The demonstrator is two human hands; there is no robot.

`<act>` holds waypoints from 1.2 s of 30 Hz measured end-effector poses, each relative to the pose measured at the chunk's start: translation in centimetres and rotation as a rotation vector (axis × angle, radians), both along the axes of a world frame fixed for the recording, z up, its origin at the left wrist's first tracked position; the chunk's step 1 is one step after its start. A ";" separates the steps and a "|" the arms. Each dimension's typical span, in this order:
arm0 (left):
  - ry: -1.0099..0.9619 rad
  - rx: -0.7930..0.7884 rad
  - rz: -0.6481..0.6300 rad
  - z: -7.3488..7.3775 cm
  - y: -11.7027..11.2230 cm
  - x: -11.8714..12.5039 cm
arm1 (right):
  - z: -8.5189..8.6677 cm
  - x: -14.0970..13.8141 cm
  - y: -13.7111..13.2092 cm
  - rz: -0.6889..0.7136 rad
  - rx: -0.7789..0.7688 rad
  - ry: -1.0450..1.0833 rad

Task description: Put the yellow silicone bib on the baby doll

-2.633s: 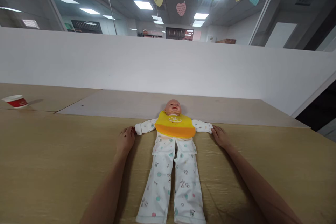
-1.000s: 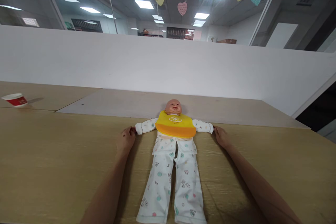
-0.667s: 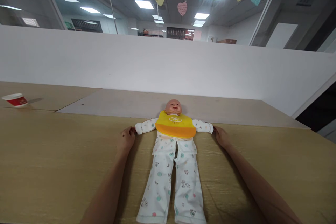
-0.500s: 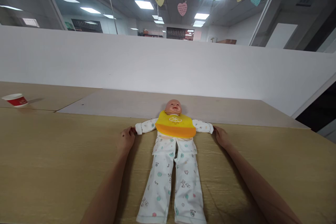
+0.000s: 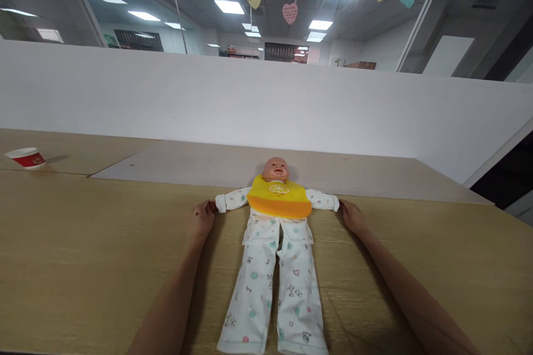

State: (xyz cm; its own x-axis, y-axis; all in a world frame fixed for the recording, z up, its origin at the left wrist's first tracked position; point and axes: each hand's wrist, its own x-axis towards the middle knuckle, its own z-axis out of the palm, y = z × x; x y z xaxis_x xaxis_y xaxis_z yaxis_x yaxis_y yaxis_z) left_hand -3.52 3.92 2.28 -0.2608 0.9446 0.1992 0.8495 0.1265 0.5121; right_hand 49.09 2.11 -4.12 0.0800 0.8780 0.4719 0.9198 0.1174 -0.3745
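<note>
A baby doll (image 5: 276,169) lies on its back on the table, face up, arms stretched out sideways. It wears white printed pajamas (image 5: 255,277) and a yellow bib (image 5: 280,194) with an orange lower pocket and a citrus-slice print. At the end of the sleeve on the left of the view, my left hand (image 5: 204,218) is closed, its fingers at the doll's hand. My right hand (image 5: 352,216) closes in the same way at the cuff of the other sleeve. The doll's hands are mostly hidden by my fingers.
On the far left stands a red and white paper cup (image 5: 27,158). The wooden table (image 5: 104,255) meets a paler board (image 5: 200,166) along its back. Behind that rises a low white wall (image 5: 208,100) topped by glass panes with heart-shaped notes (image 5: 290,13).
The whole view has shifted very slightly. Both hands stay at the doll's sleeve ends, and the doll lies as before.
</note>
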 end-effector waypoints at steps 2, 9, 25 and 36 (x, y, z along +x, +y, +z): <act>-0.002 0.000 -0.010 0.1 -0.1 0.0 | 0.1 -0.1 0.0 -0.012 0.002 -0.002; -0.062 -0.004 -0.012 0.4 -0.3 0.2 | 0.3 -0.2 -0.1 0.005 -0.009 -0.011; -0.189 0.024 0.046 -0.5 0.4 -0.1 | 0.3 -0.2 -0.2 0.002 -0.026 -0.016; -0.154 0.121 0.042 -1.8 1.3 -0.5 | 0.4 -0.2 -0.2 -0.015 -0.046 -0.040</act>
